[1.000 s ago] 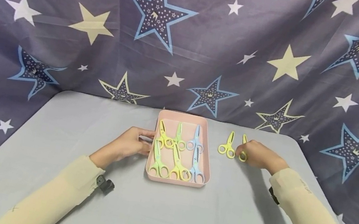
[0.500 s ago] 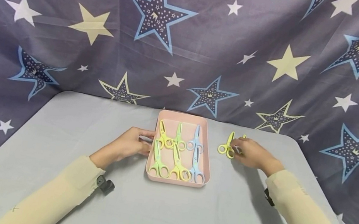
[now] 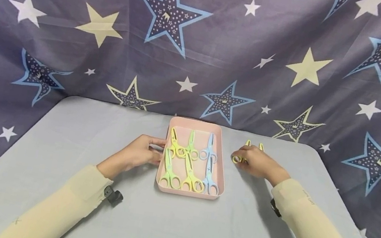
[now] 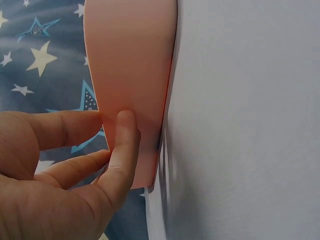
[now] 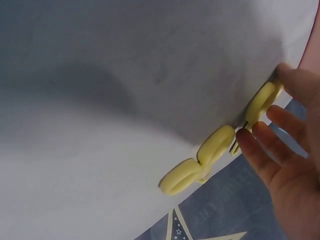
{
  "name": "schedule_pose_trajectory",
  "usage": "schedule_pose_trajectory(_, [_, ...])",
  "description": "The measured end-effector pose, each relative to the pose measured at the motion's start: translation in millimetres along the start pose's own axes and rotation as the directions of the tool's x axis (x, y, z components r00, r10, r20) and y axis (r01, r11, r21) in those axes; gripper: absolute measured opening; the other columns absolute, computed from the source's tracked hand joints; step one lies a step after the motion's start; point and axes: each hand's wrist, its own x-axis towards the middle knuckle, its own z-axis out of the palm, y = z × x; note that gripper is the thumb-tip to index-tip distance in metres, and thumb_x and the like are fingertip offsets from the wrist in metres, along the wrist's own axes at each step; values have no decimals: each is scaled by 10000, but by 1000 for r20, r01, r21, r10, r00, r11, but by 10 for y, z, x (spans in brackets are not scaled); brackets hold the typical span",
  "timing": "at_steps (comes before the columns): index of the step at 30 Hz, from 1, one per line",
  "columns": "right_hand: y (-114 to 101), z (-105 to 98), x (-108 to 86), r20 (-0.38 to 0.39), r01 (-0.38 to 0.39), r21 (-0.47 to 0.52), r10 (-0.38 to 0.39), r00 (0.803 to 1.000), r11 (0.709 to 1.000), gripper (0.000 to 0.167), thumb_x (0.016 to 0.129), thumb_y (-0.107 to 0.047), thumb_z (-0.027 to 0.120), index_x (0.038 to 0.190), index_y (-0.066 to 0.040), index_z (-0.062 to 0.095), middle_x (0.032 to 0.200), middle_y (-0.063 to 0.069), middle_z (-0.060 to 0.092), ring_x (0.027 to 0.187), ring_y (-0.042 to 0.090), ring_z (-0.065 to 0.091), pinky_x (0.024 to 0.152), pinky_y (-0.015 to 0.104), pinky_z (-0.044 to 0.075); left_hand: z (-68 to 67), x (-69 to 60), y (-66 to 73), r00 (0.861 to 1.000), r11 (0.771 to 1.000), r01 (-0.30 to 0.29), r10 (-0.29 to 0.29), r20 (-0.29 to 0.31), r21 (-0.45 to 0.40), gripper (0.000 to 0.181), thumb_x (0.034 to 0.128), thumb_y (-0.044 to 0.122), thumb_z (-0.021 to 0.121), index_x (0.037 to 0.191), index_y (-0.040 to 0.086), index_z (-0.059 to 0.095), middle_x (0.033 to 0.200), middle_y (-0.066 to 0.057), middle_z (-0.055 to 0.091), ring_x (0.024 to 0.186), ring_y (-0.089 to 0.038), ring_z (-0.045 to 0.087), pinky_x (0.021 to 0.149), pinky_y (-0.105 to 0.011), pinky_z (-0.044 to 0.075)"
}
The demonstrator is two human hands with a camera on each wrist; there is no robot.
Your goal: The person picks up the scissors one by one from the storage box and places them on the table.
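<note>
A pink tray (image 3: 189, 193) holds several scissors in two rows, in yellow, green and blue. My left hand (image 3: 136, 152) rests its fingertips against the tray's left side, fingers extended; the left wrist view shows them on the outer wall (image 4: 130, 60). Right of the tray, my right hand (image 3: 258, 162) has thumb and fingers around the handles of yellow scissors (image 5: 261, 102) lying on the table. Most of that pair is hidden by the hand in the head view. Just right of it lies a second pair of yellow scissors (image 5: 216, 145), its blade tip showing behind the hand.
The grey-covered table (image 3: 173, 228) meets a purple curtain (image 3: 199, 66) with stars along its back edge. A black wrist camera (image 3: 113, 196) sits on the left cuff.
My right hand has moved left, from the right-hand yellow scissors to the left-hand pair. My left hand and the tray stay in place.
</note>
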Motion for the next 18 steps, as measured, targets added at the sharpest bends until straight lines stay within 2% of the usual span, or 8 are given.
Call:
schedule_pose_trajectory(5, [-35,-25,-5,17,-38,-25,39,999,999,328,850,85,738,1166,1,738,1119,155,745,1064,318,704,981,477,608,-1,2,13,1000,1000,2,-2,1,0,590,901,-88,615,1473,-83,469,1437,-264,555,1098,-351,709,880,-320,651])
schedule_pose_trajectory(12, [-80,-22,7,29,-34,-84,36,999,996,279,845,121,697,1062,-44,758,992,84,760,931,251,721,871,439,639,-6,3,21,1000,1000,4,-4,-2,13,602,893,-83,624,1476,-75,471,1440,-261,550,1095,-349,710,879,-318,652])
schedule_pose_trajectory(18, [-123,-48,7,25,-66,-182,72,997,981,295,835,63,725,1100,-61,755,1027,83,741,949,282,690,852,453,637,2,14,8,1000,1000,1,-1,5,4,603,893,-91,620,1477,-77,468,1443,-262,546,1106,-354,704,881,-316,651])
